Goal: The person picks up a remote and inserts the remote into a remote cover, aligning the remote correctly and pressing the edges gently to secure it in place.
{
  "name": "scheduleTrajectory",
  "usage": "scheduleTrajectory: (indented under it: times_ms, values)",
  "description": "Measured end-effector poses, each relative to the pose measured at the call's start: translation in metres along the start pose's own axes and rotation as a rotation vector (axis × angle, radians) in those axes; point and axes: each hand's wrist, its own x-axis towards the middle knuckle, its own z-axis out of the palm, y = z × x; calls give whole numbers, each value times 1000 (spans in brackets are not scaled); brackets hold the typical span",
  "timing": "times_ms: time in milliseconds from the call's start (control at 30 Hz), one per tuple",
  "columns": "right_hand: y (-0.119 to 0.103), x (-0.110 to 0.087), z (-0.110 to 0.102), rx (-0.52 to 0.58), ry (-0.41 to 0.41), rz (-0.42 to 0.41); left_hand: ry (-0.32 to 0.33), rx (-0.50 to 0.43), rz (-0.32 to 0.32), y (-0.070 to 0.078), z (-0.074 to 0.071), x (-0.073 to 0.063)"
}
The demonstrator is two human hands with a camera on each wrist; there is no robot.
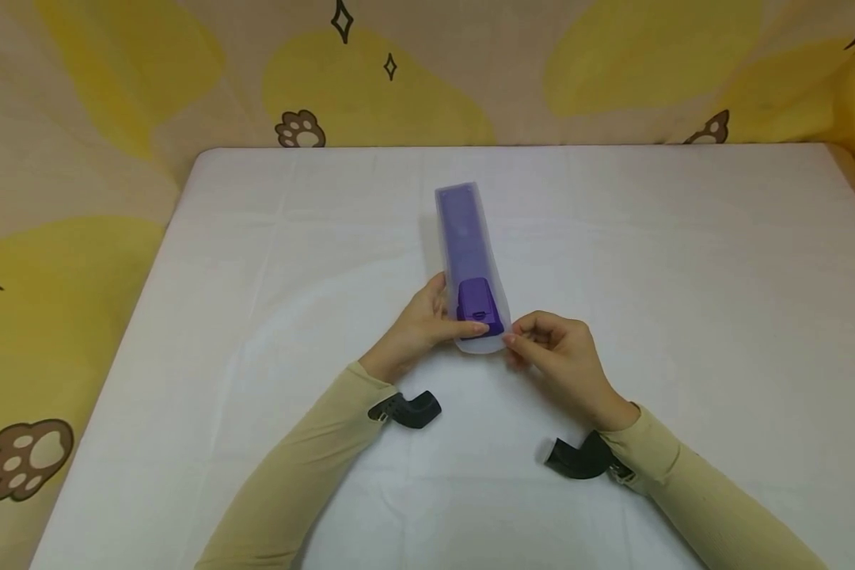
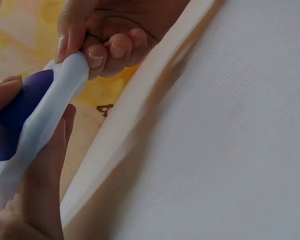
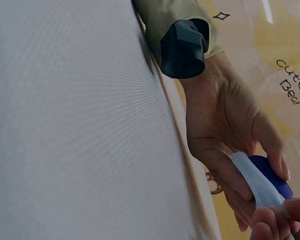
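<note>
A long, narrow purple case with a translucent whitish border points away from me, held over the middle of the table. At its near end sits a darker purple block. My left hand grips this end from the left, thumb across the top and fingers underneath. From the right, my right hand pinches the near corner of the translucent edge between thumb and curled fingers. In the left wrist view, the pale edge wraps below the purple part. The right wrist view shows the same pale edge between both hands.
A white cloth covers the table. Behind and left of it hangs a yellow patterned fabric with paw prints. Black curved wrist mounts stick out from both sleeves, close over the tabletop.
</note>
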Motion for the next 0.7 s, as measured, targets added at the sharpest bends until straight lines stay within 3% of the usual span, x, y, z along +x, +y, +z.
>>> scheduleTrajectory:
  times_ms: [300,533,700]
  values:
    - [0,2,-3,99,-52,40,68,-15,-34,-3,3,1]
    - [3,3,-3,235,-77,27,67,-71,-39,0,3,-1]
    - [4,2,-2,215,-75,-1,37,-63,-55,1,1,-2]
